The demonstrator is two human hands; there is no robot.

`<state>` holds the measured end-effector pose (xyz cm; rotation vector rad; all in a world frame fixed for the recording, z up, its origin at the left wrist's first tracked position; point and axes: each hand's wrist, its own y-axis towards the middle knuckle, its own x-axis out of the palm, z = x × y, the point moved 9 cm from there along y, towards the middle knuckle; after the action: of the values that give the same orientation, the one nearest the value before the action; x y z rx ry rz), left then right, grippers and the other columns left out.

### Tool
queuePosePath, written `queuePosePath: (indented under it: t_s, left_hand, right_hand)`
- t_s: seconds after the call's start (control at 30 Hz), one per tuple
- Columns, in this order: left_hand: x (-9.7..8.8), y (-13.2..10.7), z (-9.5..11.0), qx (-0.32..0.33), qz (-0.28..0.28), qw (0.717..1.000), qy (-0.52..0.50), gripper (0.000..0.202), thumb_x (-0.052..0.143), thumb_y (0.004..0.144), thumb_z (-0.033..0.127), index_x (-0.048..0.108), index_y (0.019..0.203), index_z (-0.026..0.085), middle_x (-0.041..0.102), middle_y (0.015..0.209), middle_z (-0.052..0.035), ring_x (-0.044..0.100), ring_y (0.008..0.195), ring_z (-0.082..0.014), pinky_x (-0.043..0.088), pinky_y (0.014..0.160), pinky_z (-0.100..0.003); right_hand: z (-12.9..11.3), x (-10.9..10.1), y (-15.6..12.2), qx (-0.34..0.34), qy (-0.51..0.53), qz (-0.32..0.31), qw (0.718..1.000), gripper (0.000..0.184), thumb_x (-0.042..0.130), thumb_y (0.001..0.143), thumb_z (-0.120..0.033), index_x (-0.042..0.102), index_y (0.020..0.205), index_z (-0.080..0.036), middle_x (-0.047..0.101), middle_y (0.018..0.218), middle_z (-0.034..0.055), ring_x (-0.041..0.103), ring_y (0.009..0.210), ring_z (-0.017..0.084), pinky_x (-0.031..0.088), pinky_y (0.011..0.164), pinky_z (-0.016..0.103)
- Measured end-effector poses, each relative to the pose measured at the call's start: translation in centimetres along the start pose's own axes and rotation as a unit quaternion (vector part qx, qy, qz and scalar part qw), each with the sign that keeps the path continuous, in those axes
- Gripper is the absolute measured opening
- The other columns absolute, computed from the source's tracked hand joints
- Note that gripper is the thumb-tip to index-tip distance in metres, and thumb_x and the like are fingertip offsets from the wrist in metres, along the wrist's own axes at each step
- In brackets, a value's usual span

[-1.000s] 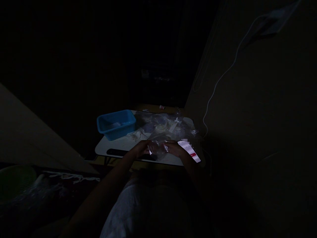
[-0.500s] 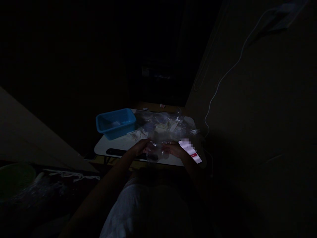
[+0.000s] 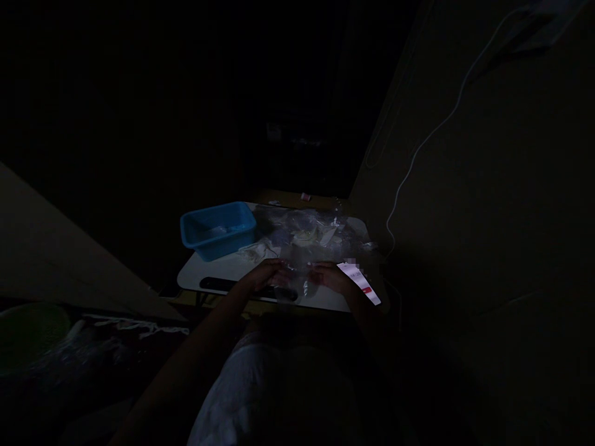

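The scene is very dark. My left hand and my right hand are over the near edge of a small white table, close together. Between them hangs a clear plastic bag, pinched by both hands at its top corners. Whatever may lie inside the bag is too dim to make out. A lit phone lies just right of my right hand.
A blue plastic tub stands at the table's back left. A heap of clear plastic bags with small pale items fills the back right. A white cable runs down the wall on the right. A pale cord lies on the floor to the left.
Both hands have spread slightly apart with the clear bag stretched between them, and the bag hangs a little lower. The view has shifted a bit.
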<state>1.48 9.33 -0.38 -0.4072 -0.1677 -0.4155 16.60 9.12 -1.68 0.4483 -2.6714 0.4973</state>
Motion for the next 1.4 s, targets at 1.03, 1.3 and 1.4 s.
queuePosePath:
  t_s: [1.03, 1.3, 1.4]
  left_hand:
    - [-0.8, 1.2, 3.0, 0.23, -0.004, 0.928, 0.293, 0.021, 0.045, 0.054, 0.005, 0.064, 0.058, 0.013, 0.063, 0.06, 0.0008, 0.054, 0.057, -0.0098, 0.042, 0.059, -0.021]
    - [0.5, -1.3, 4.7, 0.341, 0.074, 0.819, 0.456, 0.027, 0.04, 0.07, 0.013, 0.066, 0.08, 0.015, 0.064, 0.099, -0.0059, 0.056, 0.095, -0.0171, 0.04, 0.088, -0.033]
    - [2.2, -2.0, 3.6, 0.351, 0.044, 0.751, 0.558, 0.043, 0.042, 0.07, 0.013, 0.053, 0.112, 0.014, 0.052, 0.12, -0.0079, 0.045, 0.112, -0.0184, 0.034, 0.096, -0.035]
  right_hand:
    - [-1.4, -3.0, 1.4, -0.093, -0.208, 0.068, 0.971, 0.014, 0.065, 0.054, -0.022, 0.067, 0.066, -0.016, 0.065, 0.065, 0.0008, 0.058, 0.062, 0.014, 0.045, 0.061, 0.026]
    - [-3.2, -1.6, -0.4, -0.126, -0.283, 0.076, 0.948, 0.028, 0.052, 0.058, -0.014, 0.067, 0.081, -0.02, 0.066, 0.082, 0.0008, 0.06, 0.079, 0.018, 0.047, 0.068, 0.028]
    - [-3.9, -1.5, -0.6, -0.14, -0.368, 0.102, 0.914, 0.032, 0.046, 0.062, -0.013, 0.065, 0.087, -0.019, 0.066, 0.088, 0.0024, 0.059, 0.084, 0.019, 0.048, 0.074, 0.031]
